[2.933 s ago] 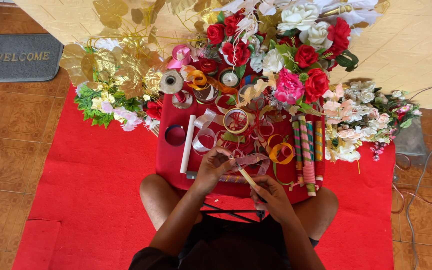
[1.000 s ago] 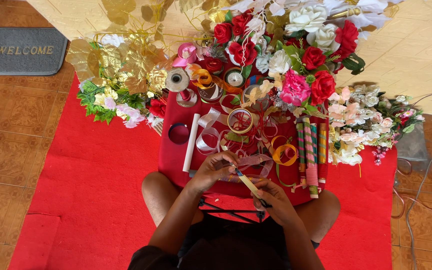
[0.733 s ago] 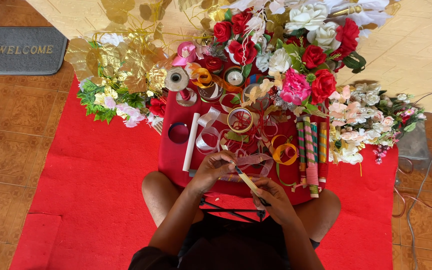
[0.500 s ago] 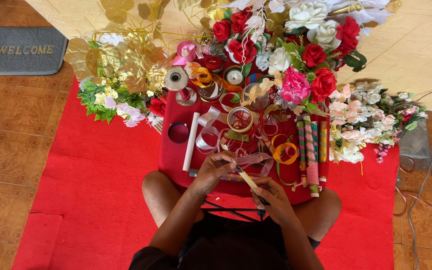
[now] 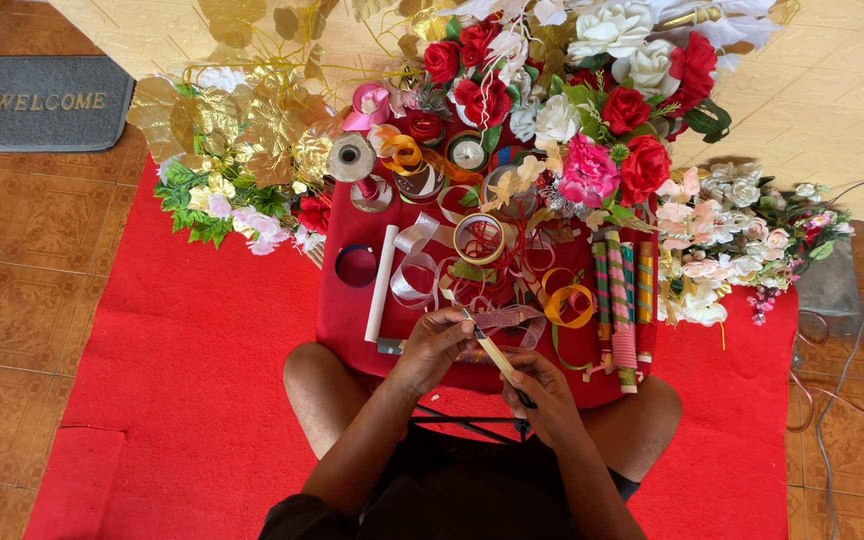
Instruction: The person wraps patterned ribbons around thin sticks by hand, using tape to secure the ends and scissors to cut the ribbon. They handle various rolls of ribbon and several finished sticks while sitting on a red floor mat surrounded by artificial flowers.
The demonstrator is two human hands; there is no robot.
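Observation:
I sit on a red mat with a low red-covered table over my knees. My left hand pinches the upper end of a thin pale stick near a strip of sheer pinkish ribbon. My right hand grips the stick's lower end, which looks dark. The stick runs diagonally between both hands above the table's near edge.
Ribbon spools, a white tube, loose ribbon curls and striped wrapped rolls crowd the table. Red, pink and white artificial flowers and gold leaves lie beyond it. A grey doormat is far left; cables trail at right.
Both hands stay on the stick with only slight finger shifts. The view has shifted a little.

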